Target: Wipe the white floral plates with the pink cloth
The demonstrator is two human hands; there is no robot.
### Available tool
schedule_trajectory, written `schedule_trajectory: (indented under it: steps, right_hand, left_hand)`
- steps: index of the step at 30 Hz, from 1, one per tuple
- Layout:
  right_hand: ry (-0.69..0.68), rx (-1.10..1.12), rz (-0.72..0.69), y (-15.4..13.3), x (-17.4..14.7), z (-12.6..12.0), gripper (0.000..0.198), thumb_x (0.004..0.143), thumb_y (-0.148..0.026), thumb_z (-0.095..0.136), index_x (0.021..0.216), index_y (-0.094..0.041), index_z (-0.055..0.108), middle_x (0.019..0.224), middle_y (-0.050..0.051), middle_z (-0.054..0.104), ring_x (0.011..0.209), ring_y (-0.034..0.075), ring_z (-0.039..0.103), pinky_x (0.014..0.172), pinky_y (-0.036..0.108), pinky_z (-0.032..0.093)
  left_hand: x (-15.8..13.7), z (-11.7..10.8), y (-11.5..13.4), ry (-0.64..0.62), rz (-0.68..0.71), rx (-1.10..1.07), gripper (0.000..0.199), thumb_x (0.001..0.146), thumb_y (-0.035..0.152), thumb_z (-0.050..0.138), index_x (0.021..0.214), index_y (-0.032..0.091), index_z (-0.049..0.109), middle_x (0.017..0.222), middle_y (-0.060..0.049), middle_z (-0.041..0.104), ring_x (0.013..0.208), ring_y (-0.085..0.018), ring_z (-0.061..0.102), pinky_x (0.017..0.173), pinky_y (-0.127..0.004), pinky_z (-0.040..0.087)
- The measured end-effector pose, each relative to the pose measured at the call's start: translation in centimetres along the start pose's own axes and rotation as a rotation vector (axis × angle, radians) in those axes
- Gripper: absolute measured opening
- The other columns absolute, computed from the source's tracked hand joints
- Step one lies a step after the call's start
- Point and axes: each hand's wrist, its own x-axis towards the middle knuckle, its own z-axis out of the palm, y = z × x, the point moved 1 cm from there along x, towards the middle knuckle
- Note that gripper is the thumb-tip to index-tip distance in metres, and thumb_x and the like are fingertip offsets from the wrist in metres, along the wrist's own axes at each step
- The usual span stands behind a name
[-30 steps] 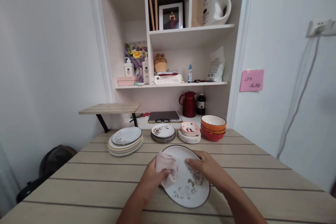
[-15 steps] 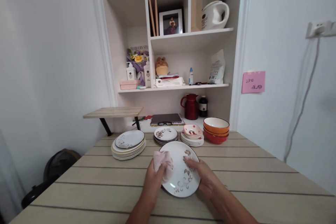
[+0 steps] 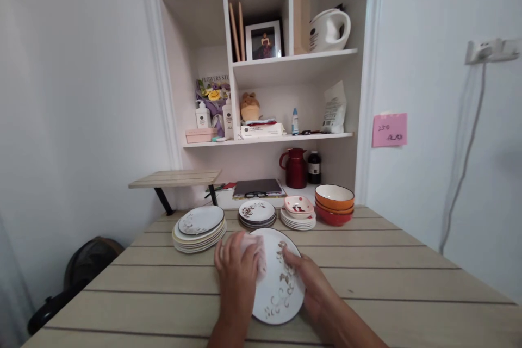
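Note:
A white plate (image 3: 274, 283) with a dark rim and brown flower pattern is held tilted above the table. My right hand (image 3: 312, 285) grips its right edge, thumb on the face and the other fingers behind. My left hand (image 3: 237, 266) is closed over a pale pink cloth (image 3: 258, 247), pressed to the plate's left side; part of the cloth is hidden under the fingers. Behind the plate stands a stack of small dark-rimmed plates (image 3: 256, 211). A stack of larger plates (image 3: 199, 228) is at the left.
Small dishes (image 3: 298, 215) with a red pattern and stacked orange and red bowls (image 3: 334, 204) stand at the back right of the slatted table (image 3: 391, 283). Behind are a laptop (image 3: 258, 187), a red jug (image 3: 296, 167) and a dark bottle (image 3: 314, 167). A raised wooden shelf (image 3: 175, 178) is at the left.
My left hand has turned knuckles-up over the cloth and shifted slightly left. The plate has come slightly lower and left in view, with my right hand still on it. The camera view has shifted a little.

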Motion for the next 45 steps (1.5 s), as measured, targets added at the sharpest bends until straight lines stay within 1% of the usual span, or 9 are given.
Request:
schedule_trajectory:
  steps: [4, 10, 20, 25, 29, 32, 37, 41, 45]
  right_hand:
    - [0.016, 0.075, -0.028, -0.7, 0.3, -0.4, 0.035, 0.079, -0.035, 0.068, 0.098, -0.005, 0.066, 0.077, 0.016, 0.076, 0.075, 0.028, 0.073, 0.076, 0.041, 0.056]
    - [0.021, 0.085, -0.083, -1.1, 0.6, -1.2, 0.042, 0.081, -0.038, 0.066, 0.106, -0.004, 0.064, 0.083, 0.017, 0.076, 0.079, 0.029, 0.073, 0.079, 0.041, 0.056]
    - [-0.001, 0.100, 0.017, -0.7, 0.8, -1.2, 0.038, 0.078, -0.044, 0.068, 0.093, -0.009, 0.067, 0.082, 0.013, 0.076, 0.079, 0.025, 0.073, 0.080, 0.035, 0.054]
    - [-0.022, 0.123, 0.101, -0.5, 0.4, -0.9, 0.038, 0.077, -0.048, 0.068, 0.086, -0.011, 0.068, 0.078, 0.012, 0.076, 0.077, 0.024, 0.072, 0.081, 0.034, 0.054]
    - [-0.051, 0.127, 0.121, -0.7, 0.4, -1.0, 0.046, 0.077, -0.051, 0.066, 0.096, -0.009, 0.068, 0.083, 0.013, 0.076, 0.081, 0.026, 0.072, 0.081, 0.037, 0.053]
    - [-0.050, 0.151, 0.137, -0.7, 0.7, -1.3, 0.048, 0.080, -0.051, 0.064, 0.101, -0.009, 0.067, 0.088, 0.014, 0.076, 0.083, 0.026, 0.072, 0.082, 0.037, 0.053]
    - [-0.053, 0.116, 0.149, -0.6, 0.9, -1.4, 0.045, 0.082, -0.051, 0.061, 0.095, -0.007, 0.067, 0.082, 0.014, 0.076, 0.072, 0.024, 0.072, 0.071, 0.034, 0.055]
    - [-0.022, 0.039, 0.161, -0.4, 0.5, -1.2, 0.047, 0.079, -0.053, 0.063, 0.097, -0.010, 0.067, 0.079, 0.012, 0.076, 0.066, 0.024, 0.071, 0.058, 0.032, 0.054]
    - [-0.006, 0.010, 0.146, -0.1, 0.3, -1.0, 0.047, 0.077, -0.051, 0.067, 0.102, -0.011, 0.066, 0.078, 0.010, 0.076, 0.062, 0.023, 0.070, 0.052, 0.030, 0.051]
  left_hand:
    - [-0.2, 0.8, 0.8, -0.220, 0.188, -0.041, 0.045, 0.086, 0.015, 0.055, 0.129, 0.025, 0.053, 0.137, -0.006, 0.055, 0.127, -0.026, 0.048, 0.107, -0.053, 0.037]
    - [-0.9, 1.5, 1.2, -0.453, 0.185, -0.206, 0.058, 0.084, 0.015, 0.055, 0.140, 0.021, 0.042, 0.150, -0.008, 0.040, 0.139, -0.026, 0.035, 0.110, -0.050, 0.038]
    - [-1.4, 0.6, 2.6, -0.634, 0.337, -0.488, 0.072, 0.083, 0.003, 0.044, 0.148, 0.028, 0.026, 0.154, -0.003, 0.032, 0.142, -0.019, 0.027, 0.115, -0.044, 0.032]
    - [-2.1, 0.7, 3.3, -0.596, 0.344, -0.517, 0.079, 0.080, -0.003, 0.036, 0.150, 0.026, 0.016, 0.157, -0.005, 0.024, 0.143, -0.017, 0.025, 0.115, -0.042, 0.032]
    - [-1.8, 0.4, 3.6, -0.473, 0.265, -0.394, 0.063, 0.080, 0.000, 0.045, 0.136, 0.029, 0.048, 0.157, -0.004, 0.025, 0.142, -0.023, 0.027, 0.113, -0.049, 0.032]
    - [-1.3, 0.2, 3.6, -0.411, 0.261, -0.307, 0.046, 0.080, 0.009, 0.059, 0.119, 0.034, 0.063, 0.152, -0.004, 0.037, 0.138, -0.029, 0.034, 0.111, -0.057, 0.031]
    - [-1.2, 0.4, 3.2, -0.453, 0.333, -0.303, 0.045, 0.080, 0.022, 0.067, 0.121, 0.039, 0.061, 0.131, -0.004, 0.060, 0.117, -0.024, 0.056, 0.097, -0.042, 0.047]
    - [-1.1, 0.8, 2.9, -0.428, 0.422, -0.315, 0.047, 0.083, 0.024, 0.064, 0.126, 0.040, 0.056, 0.135, 0.000, 0.058, 0.126, -0.024, 0.050, 0.107, -0.047, 0.037]
    - [-0.5, 1.0, 2.8, -0.439, 0.370, -0.295, 0.050, 0.082, 0.027, 0.065, 0.129, 0.041, 0.053, 0.139, -0.001, 0.054, 0.134, -0.028, 0.042, 0.112, -0.063, 0.020]
